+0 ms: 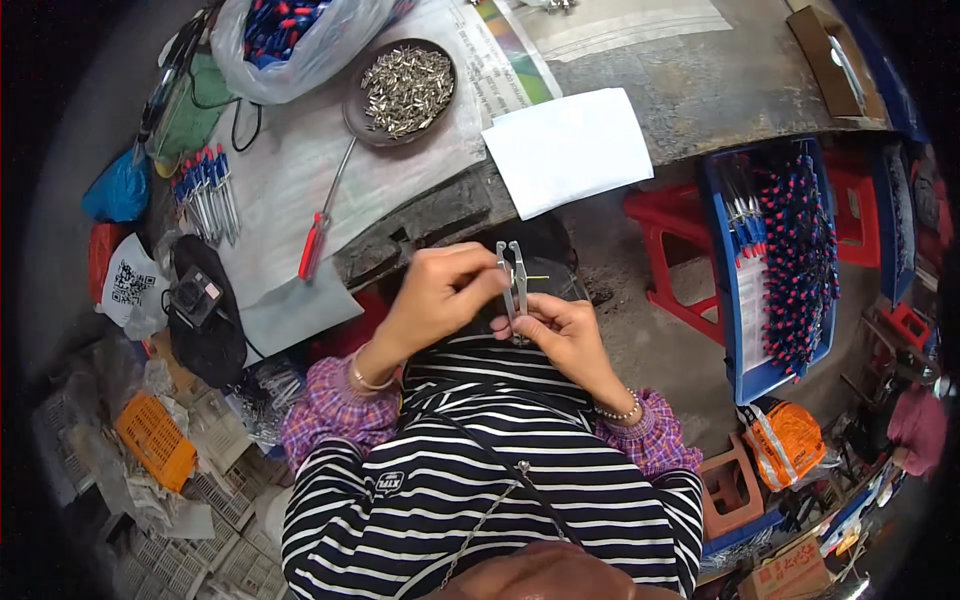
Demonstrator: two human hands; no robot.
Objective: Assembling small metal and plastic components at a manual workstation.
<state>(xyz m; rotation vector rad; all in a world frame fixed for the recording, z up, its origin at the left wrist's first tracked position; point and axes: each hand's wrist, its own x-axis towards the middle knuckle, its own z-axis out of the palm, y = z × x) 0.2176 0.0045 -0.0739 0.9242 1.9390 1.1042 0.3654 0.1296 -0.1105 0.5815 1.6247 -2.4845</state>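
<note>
Over lap | metal tool, long axis near-far, tips far; thin pin pokes right | R hand gripping near end | L hand at its left side, pinch: can't tell

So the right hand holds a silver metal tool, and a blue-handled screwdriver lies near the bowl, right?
Not quite: the head view shows that the screwdriver near the bowl has a red handle, not a blue one. The right hand does hold a silver metal tool.
</note>
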